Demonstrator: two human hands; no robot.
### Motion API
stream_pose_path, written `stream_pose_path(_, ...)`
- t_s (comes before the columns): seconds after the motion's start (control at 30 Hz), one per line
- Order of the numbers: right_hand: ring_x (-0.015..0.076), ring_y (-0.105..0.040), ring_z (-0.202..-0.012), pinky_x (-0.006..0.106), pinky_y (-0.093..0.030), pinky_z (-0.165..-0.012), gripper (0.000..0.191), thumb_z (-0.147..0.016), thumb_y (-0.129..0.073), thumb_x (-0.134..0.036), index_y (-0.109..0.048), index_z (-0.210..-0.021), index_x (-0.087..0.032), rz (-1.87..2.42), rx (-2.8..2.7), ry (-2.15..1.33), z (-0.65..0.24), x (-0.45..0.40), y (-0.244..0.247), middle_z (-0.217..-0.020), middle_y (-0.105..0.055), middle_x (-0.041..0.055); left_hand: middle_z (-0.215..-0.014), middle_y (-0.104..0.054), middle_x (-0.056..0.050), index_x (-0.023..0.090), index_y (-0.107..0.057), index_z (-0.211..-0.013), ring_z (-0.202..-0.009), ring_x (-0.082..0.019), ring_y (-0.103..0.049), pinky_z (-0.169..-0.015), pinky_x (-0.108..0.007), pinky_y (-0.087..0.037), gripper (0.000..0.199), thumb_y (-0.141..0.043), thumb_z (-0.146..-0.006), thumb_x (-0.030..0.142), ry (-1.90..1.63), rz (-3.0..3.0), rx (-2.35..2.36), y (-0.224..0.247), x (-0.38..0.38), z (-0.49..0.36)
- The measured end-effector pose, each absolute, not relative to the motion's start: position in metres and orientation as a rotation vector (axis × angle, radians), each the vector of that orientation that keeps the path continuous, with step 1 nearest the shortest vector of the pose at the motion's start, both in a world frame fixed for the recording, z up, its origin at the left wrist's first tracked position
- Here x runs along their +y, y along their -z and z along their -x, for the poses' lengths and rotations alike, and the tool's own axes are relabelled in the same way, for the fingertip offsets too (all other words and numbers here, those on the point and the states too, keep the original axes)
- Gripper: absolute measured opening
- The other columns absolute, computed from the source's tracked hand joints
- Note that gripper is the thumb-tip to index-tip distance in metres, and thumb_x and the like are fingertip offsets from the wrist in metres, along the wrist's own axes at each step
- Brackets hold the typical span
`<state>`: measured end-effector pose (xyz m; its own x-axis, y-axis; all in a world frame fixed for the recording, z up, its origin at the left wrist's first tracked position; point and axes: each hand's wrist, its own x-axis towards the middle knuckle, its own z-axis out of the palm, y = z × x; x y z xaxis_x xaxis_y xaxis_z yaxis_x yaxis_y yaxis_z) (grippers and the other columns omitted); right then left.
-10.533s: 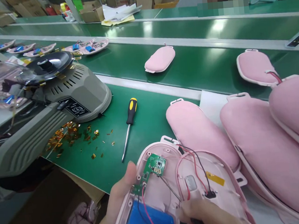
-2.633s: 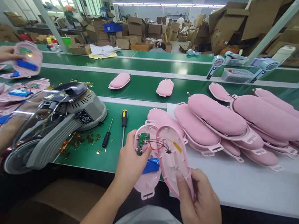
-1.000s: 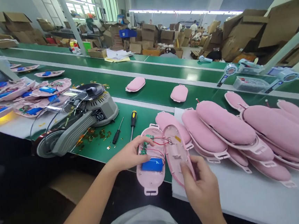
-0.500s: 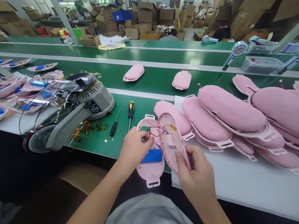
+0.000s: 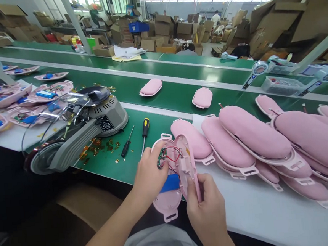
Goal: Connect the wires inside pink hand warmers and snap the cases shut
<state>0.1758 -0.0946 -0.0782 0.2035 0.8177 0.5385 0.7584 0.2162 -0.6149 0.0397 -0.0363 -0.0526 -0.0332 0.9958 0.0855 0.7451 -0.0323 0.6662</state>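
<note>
Hands: 2; one left hand (image 5: 152,173), one right hand (image 5: 207,201).
Case halves: 2; one left half (image 5: 167,204), one right half (image 5: 189,165).
Battery (image 5: 170,183) in the left half: 1.
Board (image 5: 163,153): 1.
Wires (image 5: 173,159): at least two.
Screwdrivers (image 5: 145,129): 2.
Tape dispenser (image 5: 107,118): 1.
Tape scraps (image 5: 93,146): many, too small to count.
Closed cases (image 5: 151,87), alone mid-belt: 2.
Piled cases (image 5: 253,130), right: at least ten, overlap hiding the total.
Open cases (image 5: 48,91), left: at least seven, likewise overlapped.
Fans (image 5: 254,73): at least three.
Clear tubs (image 5: 281,86): 2.
Blue crate (image 5: 138,26): 1.
Cartons (image 5: 164,25): many, uncounted.
</note>
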Motion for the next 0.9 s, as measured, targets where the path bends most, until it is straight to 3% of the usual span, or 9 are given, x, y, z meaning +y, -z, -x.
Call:
stream_pose_path(0.3,0.0125,-0.046,-0.047,0.022,-0.037,-0.047,0.015,-0.092,-0.045,-0.028,-0.048,-0.079,-0.022,1.557,-1.567,-0.101,-0.177,-0.097,0.078,-0.06,-0.049,-0.0044,-0.088,-0.049,-0.002,0.038,-0.047,-0.132,-0.077,-0.022,-0.057,-0.068,-0.032,-0.045,0.055,-0.051,-0.082,0.014,-0.698,-1.83,1.866,0.048,-0.037,-0.04)
stream_pose_path(0.47,0.0121,-0.047,-0.043,0.021,-0.037,-0.043,0.015,-0.092,-0.046,-0.027,-0.045,-0.077,-0.023,1.497,-1.528,-0.155,-0.175,-0.094,0.09,-0.056,-0.048,-0.0056,-0.1,-0.046,-0.005,0.037,-0.049,-0.134,-0.091,-0.022,-0.058,-0.081,-0.034,-0.048,0.055,-0.046,-0.084,0.014,-0.769,-1.834,1.654,0.053,-0.036,-0.035)
stream_pose_path(0.57,0.0126,-0.049,-0.045,0.021,-0.038,-0.044,0.017,-0.093,-0.046,-0.03,-0.045,-0.078,-0.023,1.506,-1.479,-0.172,-0.173,-0.095,0.093,-0.057,-0.049,-0.0052,-0.104,-0.043,-0.005,0.037,-0.052,-0.131,-0.099,-0.022,-0.057,-0.088,-0.037,-0.047,0.045,-0.047,-0.087,0.026,-0.747,-1.84,1.506,0.05,-0.036,-0.029)
stream_pose_path(0.67,0.0142,-0.049,-0.049,0.023,-0.038,-0.049,0.021,-0.094,-0.044,-0.035,-0.044,-0.077,-0.023,1.57,-1.394,-0.215,-0.168,-0.099,0.092,-0.059,-0.049,-0.0044,-0.101,-0.046,-0.005,0.03,-0.068,-0.11,-0.096,-0.021,-0.058,-0.091,-0.038,-0.046,0.039,-0.037,-0.092,0.047,-0.738,-1.758,1.398,0.044,-0.035,-0.026)
stream_pose_path(0.73,0.0152,-0.048,-0.051,0.024,-0.037,-0.051,0.023,-0.095,-0.042,-0.038,-0.044,-0.077,-0.024,1.595,-1.339,-0.208,-0.163,-0.102,0.091,-0.059,-0.048,-0.0039,-0.089,-0.049,-0.005,0.023,-0.072,-0.082,-0.092,-0.022,-0.058,-0.088,-0.039,-0.046,0.059,-0.022,-0.095,0.05,-0.774,-1.667,1.464,0.04,-0.034,-0.028)
stream_pose_path(0.8,0.0164,-0.049,-0.051,0.025,-0.037,-0.051,0.023,-0.095,-0.041,-0.04,-0.046,-0.079,-0.024,1.605,-1.319,-0.151,-0.158,-0.106,0.091,-0.06,-0.05,-0.0029,-0.082,-0.05,-0.005,0.021,-0.069,-0.072,-0.088,-0.023,-0.057,-0.084,-0.039,-0.047,0.056,-0.026,-0.095,0.048,-0.826,-1.627,1.56,0.04,-0.034,-0.033)
stream_pose_path(0.9,0.0182,-0.054,-0.054,0.026,-0.037,-0.051,0.024,-0.095,-0.039,-0.042,-0.049,-0.081,-0.025,1.646,-1.31,-0.053,-0.155,-0.11,0.092,-0.062,-0.053,-0.0009,-0.096,-0.051,-0.005,0.023,-0.066,-0.104,-0.085,-0.021,-0.057,-0.08,-0.037,-0.047,0.026,-0.051,-0.088,0.037,-0.897,-1.681,1.632,0.043,-0.034,-0.042)
